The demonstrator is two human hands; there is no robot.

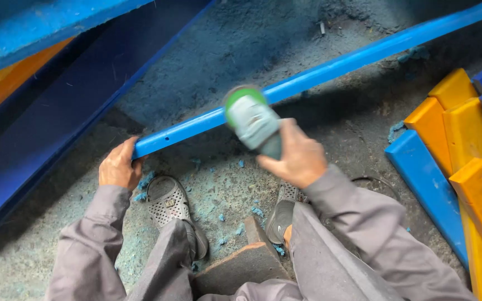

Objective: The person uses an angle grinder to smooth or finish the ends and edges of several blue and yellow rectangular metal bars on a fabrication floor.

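A: Two hands busy, head view. My left hand (119, 167) is clamped on the end of the blue bar (319, 72); my right hand (298, 156) is wrapped round the grinder (252, 120), disc just beside the bar's edge.

B: Step?

A: Looks like stripping paint. Next pass needs a steady bar.

B: Obstructions?

A: Blue flakes (218, 217) on the floor, yellow and blue parts (464, 139) stacked right, my sandals (168, 200) close underneath.

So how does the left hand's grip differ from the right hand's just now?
The left hand clasps the near end of the long blue bar, low beside the sandal; the right hand holds a green and grey power tool raised against that bar. Left looks sharp, the tool blurred. Both wear grey sleeves.
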